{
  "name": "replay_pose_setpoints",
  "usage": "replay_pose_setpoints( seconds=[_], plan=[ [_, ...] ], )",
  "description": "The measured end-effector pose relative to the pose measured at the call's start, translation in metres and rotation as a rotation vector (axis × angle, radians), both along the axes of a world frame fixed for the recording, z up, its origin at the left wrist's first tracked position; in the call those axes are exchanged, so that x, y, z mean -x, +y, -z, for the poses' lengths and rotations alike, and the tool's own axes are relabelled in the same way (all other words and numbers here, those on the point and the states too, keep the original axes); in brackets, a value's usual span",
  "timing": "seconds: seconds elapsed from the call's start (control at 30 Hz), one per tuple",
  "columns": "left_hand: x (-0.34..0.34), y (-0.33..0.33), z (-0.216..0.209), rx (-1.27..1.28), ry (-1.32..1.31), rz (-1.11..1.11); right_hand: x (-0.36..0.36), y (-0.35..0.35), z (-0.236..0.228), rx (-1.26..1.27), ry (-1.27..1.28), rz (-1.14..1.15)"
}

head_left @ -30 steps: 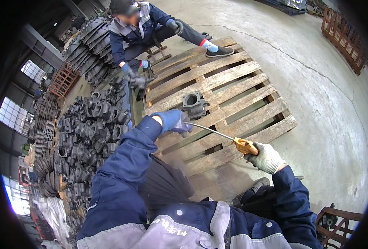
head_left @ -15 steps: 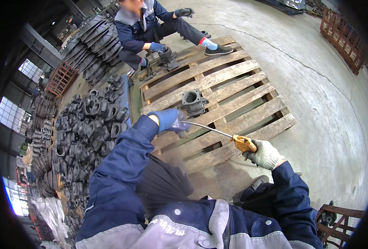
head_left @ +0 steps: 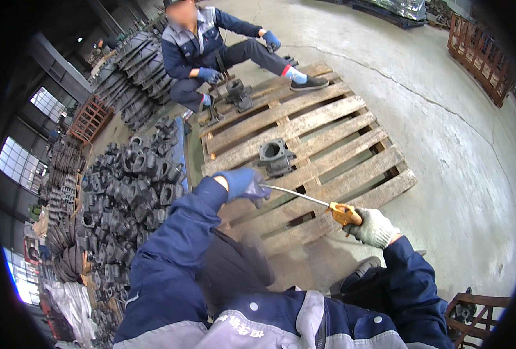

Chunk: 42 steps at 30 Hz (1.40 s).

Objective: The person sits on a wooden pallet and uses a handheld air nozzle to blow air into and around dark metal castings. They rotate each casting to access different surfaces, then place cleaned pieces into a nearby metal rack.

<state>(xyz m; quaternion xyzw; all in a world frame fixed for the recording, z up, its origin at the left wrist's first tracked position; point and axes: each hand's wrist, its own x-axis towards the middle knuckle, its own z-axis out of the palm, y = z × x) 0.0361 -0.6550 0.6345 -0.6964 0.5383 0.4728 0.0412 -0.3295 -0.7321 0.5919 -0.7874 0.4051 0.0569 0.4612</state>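
Note:
My right hand (head_left: pixel 375 228), in a whitish knit glove, grips the orange handle of an air blow gun (head_left: pixel 346 214). From that handle a long, thin, slightly bent metal tube reaches left to my left hand (head_left: pixel 240 184). My left hand wears a blue glove. Its fingers, at the tube's end, are smeared, so whether they hold the tip cannot be made out. Just beyond my left hand, a dark metal casting (head_left: pixel 274 156) with a square flange and round bore stands on the wooden pallet (head_left: pixel 333 139).
A co-worker (head_left: pixel 202 43) in blue gloves sits at the pallet's far left, beside another casting (head_left: pixel 238 96). A big heap of dark castings (head_left: pixel 124 192) lies on my left. Rust-brown crates stand at the far right (head_left: pixel 480 58) and lower right (head_left: pixel 473 320).
The whole scene has shifted slightly down in view. The co-worker's outstretched hand has lowered towards the knee, and the other has moved back from the casting. My hands keep nearly the same pose.

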Motion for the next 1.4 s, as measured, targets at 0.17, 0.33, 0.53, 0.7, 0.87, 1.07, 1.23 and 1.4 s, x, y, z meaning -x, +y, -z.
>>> replay_pose_setpoints(
  seconds=[0.17,0.33,0.53,0.7,0.87,1.07,1.23,1.4],
  plan=[
    [0.000,0.001,0.001,0.011,-0.009,0.006,-0.001,0.001,-0.003,-0.002,0.003,-0.008],
    [-0.003,0.005,0.005,0.044,0.029,-0.013,0.000,0.001,-0.003,0.001,0.009,-0.005],
    [-0.001,0.006,0.005,0.049,0.025,-0.040,0.000,0.002,-0.004,-0.001,-0.011,0.000],
    [-0.002,0.006,0.000,0.038,0.062,-0.017,0.001,0.002,-0.004,0.019,-0.027,-0.006],
    [-0.005,0.005,-0.003,0.079,0.008,0.033,0.003,0.001,0.000,0.052,-0.074,-0.045],
    [-0.009,0.008,-0.004,0.138,0.032,0.054,-0.001,0.004,-0.005,0.117,-0.108,-0.052],
    [-0.017,0.010,-0.004,0.183,0.027,0.050,-0.003,0.001,-0.005,0.043,0.039,-0.062],
    [-0.018,0.011,-0.004,0.187,0.160,-0.010,-0.007,0.001,0.005,0.063,-0.037,-0.061]
  ],
)
